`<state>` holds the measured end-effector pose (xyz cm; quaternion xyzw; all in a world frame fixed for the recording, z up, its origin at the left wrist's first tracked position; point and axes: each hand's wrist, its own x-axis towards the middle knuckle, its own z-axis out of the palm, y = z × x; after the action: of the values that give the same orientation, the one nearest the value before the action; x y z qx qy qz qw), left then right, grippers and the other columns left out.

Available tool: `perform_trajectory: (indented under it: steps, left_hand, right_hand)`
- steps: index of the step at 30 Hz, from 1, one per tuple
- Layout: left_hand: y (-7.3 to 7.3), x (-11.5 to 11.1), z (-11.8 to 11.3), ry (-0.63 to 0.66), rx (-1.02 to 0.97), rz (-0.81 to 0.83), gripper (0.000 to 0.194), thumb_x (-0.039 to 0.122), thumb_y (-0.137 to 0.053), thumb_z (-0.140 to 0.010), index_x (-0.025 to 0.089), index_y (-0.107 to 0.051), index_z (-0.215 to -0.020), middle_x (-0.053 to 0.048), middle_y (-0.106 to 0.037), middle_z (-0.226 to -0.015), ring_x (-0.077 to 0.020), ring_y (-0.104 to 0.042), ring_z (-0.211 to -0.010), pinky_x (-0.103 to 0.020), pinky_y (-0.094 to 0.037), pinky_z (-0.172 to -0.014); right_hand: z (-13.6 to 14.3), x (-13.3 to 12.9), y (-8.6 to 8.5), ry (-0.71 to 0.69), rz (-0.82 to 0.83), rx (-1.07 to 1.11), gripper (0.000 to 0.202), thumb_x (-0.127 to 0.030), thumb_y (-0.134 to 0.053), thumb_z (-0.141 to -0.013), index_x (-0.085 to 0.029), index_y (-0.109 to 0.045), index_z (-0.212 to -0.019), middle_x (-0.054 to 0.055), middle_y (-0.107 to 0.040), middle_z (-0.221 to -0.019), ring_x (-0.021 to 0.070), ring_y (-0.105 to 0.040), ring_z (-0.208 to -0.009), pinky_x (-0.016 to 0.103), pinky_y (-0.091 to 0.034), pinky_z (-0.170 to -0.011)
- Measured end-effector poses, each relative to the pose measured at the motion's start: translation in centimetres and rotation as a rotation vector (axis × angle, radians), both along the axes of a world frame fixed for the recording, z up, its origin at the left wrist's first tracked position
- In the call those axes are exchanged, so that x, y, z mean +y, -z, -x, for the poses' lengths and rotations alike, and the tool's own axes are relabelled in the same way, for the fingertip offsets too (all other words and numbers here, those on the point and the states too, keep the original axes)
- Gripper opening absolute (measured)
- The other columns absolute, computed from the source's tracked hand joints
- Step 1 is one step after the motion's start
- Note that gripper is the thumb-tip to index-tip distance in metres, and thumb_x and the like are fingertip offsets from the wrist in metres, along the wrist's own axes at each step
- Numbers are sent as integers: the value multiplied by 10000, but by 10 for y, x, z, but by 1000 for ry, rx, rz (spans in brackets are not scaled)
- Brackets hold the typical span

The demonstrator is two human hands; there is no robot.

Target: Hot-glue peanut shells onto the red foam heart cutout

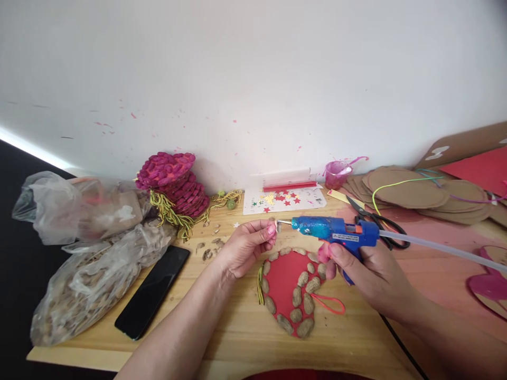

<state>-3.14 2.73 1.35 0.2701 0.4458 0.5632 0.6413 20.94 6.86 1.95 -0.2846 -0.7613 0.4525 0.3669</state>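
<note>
Left hand [250,244] pinches a peanut [279,228] at the nozzle [285,222] of the glue gun [317,227] the right hand [368,270] grips, near the red card [280,285]; a slip could burn fingertips [271,230] held so close.

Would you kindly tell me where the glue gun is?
In the head view, the blue glue gun is right of centre, in the right hand, nozzle near the left hand.

Soft, fairly bright, even light fills the scene, strongest along a thin white strip [31,149] at far left. Shadows on the pale wooden tabletop [241,343] stay faint. Small highlights dot the crinkled clear plastic bag [75,295] and blue plastic glue gun [336,230]. Wide-angle stretching shows near the edges; the far right corner darkens.
</note>
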Motion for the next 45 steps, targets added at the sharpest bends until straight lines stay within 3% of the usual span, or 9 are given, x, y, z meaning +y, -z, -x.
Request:
perform_trajectory:
  steps: [36,40,45]
  left_hand:
    - [-1,-2,0,33,-29,1,284,275,-903,-642,113,-712,-776,-7,-621,-668,-62,-554,-568,-175,-468,-584]
    - [-2,-1,0,-15,-48,-8,283,279,-898,-649,113,-704,-772,-5,-612,-663,-61,-543,-561,-171,-466,-572]
    - [-4,2,0,-86,-72,-51,280,279,-897,-651,114,-686,-734,-1,-595,-651,-60,-524,-567,-166,-455,-554]
  right_hand:
    - [1,2,2,5,80,-14,275,-416,-512,-990,-209,-591,-827,-2,-651,-661,137,-643,-597,274,-519,-603]
    - [0,3,3,67,46,-23,294,-420,-505,-995,-206,-622,-831,-1,-660,-624,131,-640,-590,263,-496,-606]
    - [-1,1,4,-36,39,4,322,-392,-503,-996,-202,-621,-764,26,-676,-688,136,-650,-608,271,-511,-602]
